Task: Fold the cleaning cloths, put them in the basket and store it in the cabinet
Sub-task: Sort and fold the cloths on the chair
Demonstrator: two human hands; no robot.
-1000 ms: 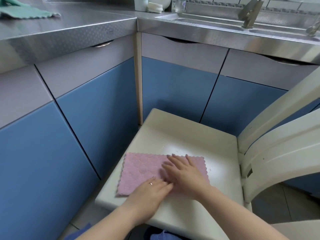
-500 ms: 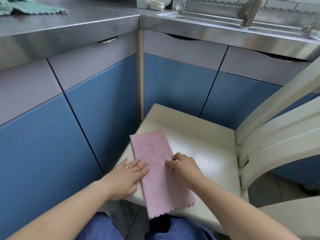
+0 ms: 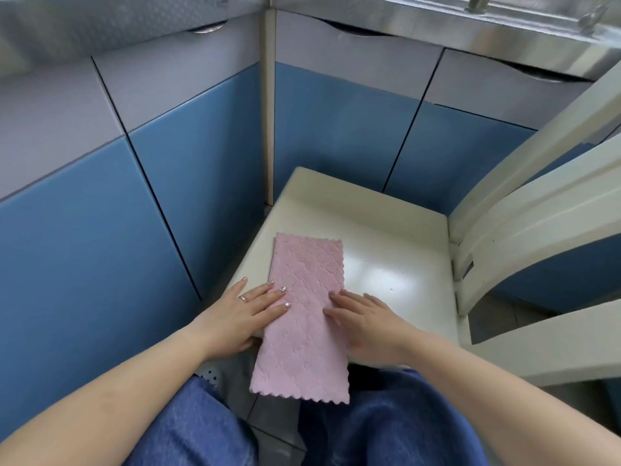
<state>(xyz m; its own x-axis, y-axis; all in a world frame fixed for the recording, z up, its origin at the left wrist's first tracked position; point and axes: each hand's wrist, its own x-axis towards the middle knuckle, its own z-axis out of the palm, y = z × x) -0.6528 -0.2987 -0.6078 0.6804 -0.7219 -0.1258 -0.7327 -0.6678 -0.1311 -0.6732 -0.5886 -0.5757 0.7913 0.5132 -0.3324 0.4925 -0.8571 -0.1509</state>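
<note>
Two hands flatten a folded pink cloth on a cream chair seat in a kitchen corner.

The cloth (image 3: 304, 311), folded into a long strip, lies on the seat's (image 3: 386, 237) near left part, running from 12 to 6 o'clock, its scalloped near end hanging past the seat edge above the person's jeans (image 3: 379, 428). The left hand (image 3: 247, 312), a ring on one finger, rests flat at the strip's 9 o'clock edge, fingers (image 3: 274, 294) straight and released, their tips on the fabric. The right hand (image 3: 363, 317) lies at the 3 o'clock edge, fingers loosely extended over the fabric, grasping nothing. Blue and grey cabinet doors (image 3: 336, 129) fill the view from 9 to 1 o'clock under a steel worktop (image 3: 437, 25); the chair back (image 3: 537, 196) rises at 3 o'clock.
</note>
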